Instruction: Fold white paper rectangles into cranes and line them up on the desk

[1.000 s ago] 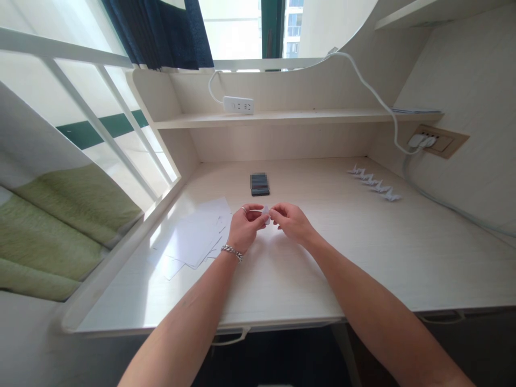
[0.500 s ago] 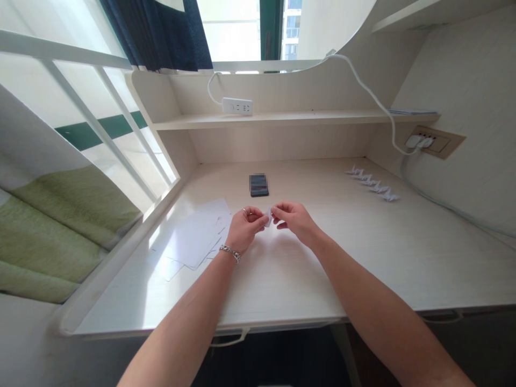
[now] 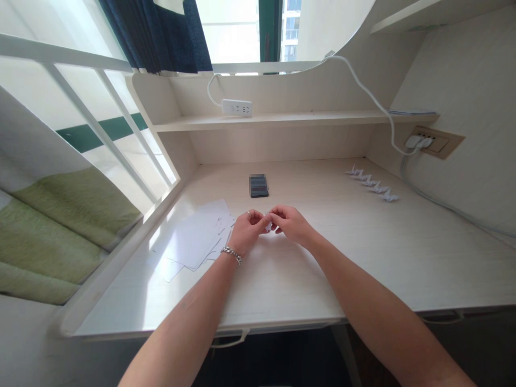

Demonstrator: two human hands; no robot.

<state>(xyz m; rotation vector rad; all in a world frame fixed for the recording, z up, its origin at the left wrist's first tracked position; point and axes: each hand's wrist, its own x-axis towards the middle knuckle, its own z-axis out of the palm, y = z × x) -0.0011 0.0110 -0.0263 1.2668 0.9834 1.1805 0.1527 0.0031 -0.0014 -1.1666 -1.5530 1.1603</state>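
Observation:
My left hand (image 3: 248, 231) and my right hand (image 3: 292, 224) meet over the middle of the pale wooden desk (image 3: 363, 252). Both pinch a small folded piece of white paper (image 3: 268, 227), which is mostly hidden between the fingertips. The left wrist wears a silver chain bracelet and the left hand a ring. A loose pile of white paper sheets (image 3: 193, 239) lies just left of my left hand.
A dark phone (image 3: 258, 186) lies beyond my hands. A row of several small folded paper cranes (image 3: 373, 183) sits at the back right. A white power strip (image 3: 237, 108) rests on the shelf; its cable runs to a wall socket (image 3: 433, 142).
My hands have closed in on each other and dropped slightly toward the desk, so the small paper shows less than before.

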